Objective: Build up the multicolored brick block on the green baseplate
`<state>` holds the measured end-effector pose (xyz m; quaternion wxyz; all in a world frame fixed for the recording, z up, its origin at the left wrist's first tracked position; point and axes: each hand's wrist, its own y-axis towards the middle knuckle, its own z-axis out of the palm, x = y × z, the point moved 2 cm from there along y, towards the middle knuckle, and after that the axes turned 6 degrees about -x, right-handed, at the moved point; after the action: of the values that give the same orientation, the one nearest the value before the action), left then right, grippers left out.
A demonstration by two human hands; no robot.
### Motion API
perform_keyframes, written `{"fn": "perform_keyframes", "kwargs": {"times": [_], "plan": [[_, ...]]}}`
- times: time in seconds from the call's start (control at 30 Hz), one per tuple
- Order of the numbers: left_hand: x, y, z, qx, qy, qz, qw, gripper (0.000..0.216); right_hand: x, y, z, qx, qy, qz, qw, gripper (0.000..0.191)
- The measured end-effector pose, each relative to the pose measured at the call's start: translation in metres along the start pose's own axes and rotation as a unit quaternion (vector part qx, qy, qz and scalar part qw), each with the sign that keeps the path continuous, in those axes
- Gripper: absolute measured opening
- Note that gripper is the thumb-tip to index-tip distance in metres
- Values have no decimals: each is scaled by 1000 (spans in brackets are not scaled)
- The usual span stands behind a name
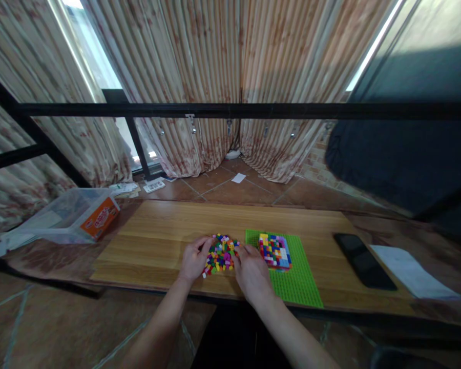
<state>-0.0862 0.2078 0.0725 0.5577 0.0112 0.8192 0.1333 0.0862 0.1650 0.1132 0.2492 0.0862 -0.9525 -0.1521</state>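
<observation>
A loose pile of small coloured building bricks [223,256] lies on the wooden board between my two hands. My left hand [194,259] rests at the pile's left edge, fingers curled and thumb drawn in; anything between them is too small to make out. At the pile's right edge, my right hand [252,271] has its fingertips closed together over the bricks, and what they pinch is hidden. Beside it, a block built of multicoloured bricks [275,252] stands on a green studded baseplate [301,287]. Its top shows a patchwork of colours.
A black phone [364,260] and a white paper sheet [415,271] lie to the right on the wooden board [149,241] and just past it. A clear plastic bin [67,215] with an orange label stands left. A black metal bar [230,110] crosses in front of curtains.
</observation>
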Motion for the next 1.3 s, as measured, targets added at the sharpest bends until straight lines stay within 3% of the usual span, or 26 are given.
{"fn": "perform_keyframes", "kwargs": {"times": [0.33,0.47,0.63,0.8,0.9,1.0,1.3], "plan": [[0,-1,-1,-15,13,8,1000,29,-2,14,32,53,-76,49,995,24],[-1,0,-1,-7,6,1,1000,29,-1,11,21,27,-28,45,998,16],[-2,0,-1,0,-3,-7,1000,31,-4,-2,-12,-46,154,43,986,12],[-2,0,0,-5,1,-7,1000,30,-52,-16,-48,-133,203,110,964,20],[-1,0,0,-1,-4,-3,1000,30,-92,-16,-62,-171,154,164,959,27],[-1,0,-1,0,-1,-4,1000,31,-121,-8,-67,-167,89,180,965,31],[-4,0,-1,-7,1,-2,1000,31,-135,20,-58,-103,35,131,985,31]]}}
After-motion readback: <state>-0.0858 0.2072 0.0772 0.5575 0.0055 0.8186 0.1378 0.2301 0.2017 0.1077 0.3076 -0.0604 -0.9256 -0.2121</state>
